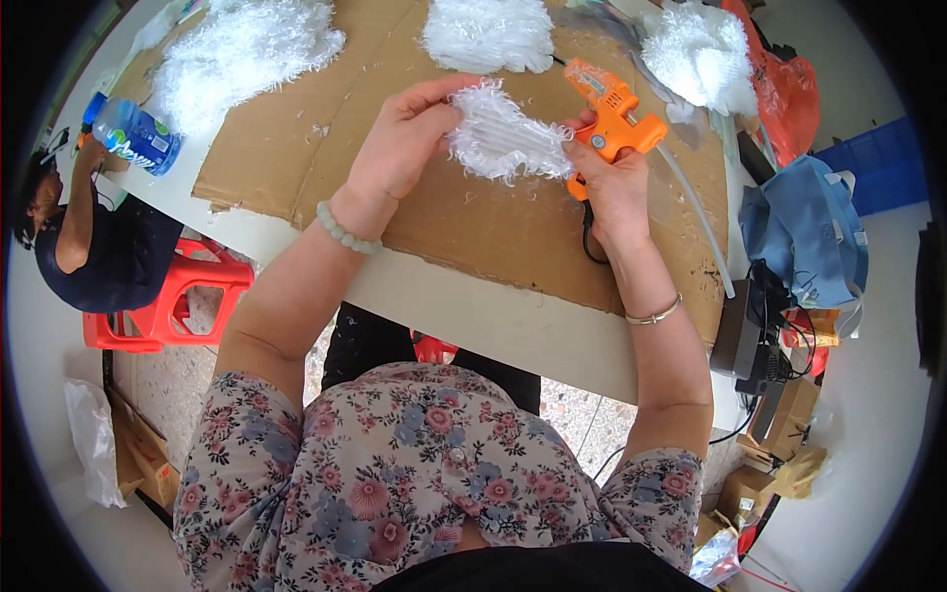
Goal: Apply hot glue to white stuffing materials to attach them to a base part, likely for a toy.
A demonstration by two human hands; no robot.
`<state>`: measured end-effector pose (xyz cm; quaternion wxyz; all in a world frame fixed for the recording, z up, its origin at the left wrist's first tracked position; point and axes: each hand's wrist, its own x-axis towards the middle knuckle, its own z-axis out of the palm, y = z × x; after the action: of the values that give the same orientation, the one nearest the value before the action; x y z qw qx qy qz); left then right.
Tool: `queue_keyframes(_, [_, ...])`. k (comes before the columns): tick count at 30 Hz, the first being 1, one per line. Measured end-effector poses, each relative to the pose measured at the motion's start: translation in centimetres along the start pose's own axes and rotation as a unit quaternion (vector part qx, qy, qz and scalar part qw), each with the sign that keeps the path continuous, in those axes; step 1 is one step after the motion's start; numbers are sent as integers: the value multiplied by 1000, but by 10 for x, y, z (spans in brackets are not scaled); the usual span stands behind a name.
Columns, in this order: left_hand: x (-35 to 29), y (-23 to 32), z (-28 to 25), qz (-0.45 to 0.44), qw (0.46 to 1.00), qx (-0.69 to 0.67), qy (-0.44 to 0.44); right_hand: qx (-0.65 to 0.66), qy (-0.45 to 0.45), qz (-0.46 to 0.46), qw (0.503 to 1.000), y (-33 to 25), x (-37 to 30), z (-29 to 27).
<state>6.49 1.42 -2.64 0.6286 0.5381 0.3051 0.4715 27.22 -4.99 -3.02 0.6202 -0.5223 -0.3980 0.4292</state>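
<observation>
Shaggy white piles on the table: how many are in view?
3: a shaggy white pile at upper left, a second pile at top centre, and a third pile at upper right, near the red plastic bag. Others may lie beyond the upper edge.

Craft workshop: orange glue gun (614, 107), cardboard-covered table (464, 306), fluffy white piles (247, 57).

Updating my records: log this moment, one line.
left hand: pinching white fluffy piece; right hand: pinching its right end; orange glue gun: by right hand, hold unclear

cardboard (459, 222) on tbl (444, 301), strip (508, 140) l of glue gun (614, 104), bottle (138, 136) far l
</observation>
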Motion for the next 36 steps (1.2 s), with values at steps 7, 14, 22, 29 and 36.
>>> queue_keyframes(7, [4,8,-15,-71,983,-159,-53,-34,-3,-38,999,-4,-3,0])
queue_keyframes(14, [6,-2,-11,-55,997,54,2,-68,-24,-99,992,-4,-6,3])
queue_keyframes(22, [4,3,-10,-20,993,109,-45,-68,-43,-79,994,-12,-10,6])
queue_keyframes(29, [2,1,-15,-26,995,62,-69,-60,-35,-49,996,-8,-10,12])
queue_keyframes(36, [-1,3,-15,-43,989,-107,-97,-98,-51,-121,986,-5,-15,14])
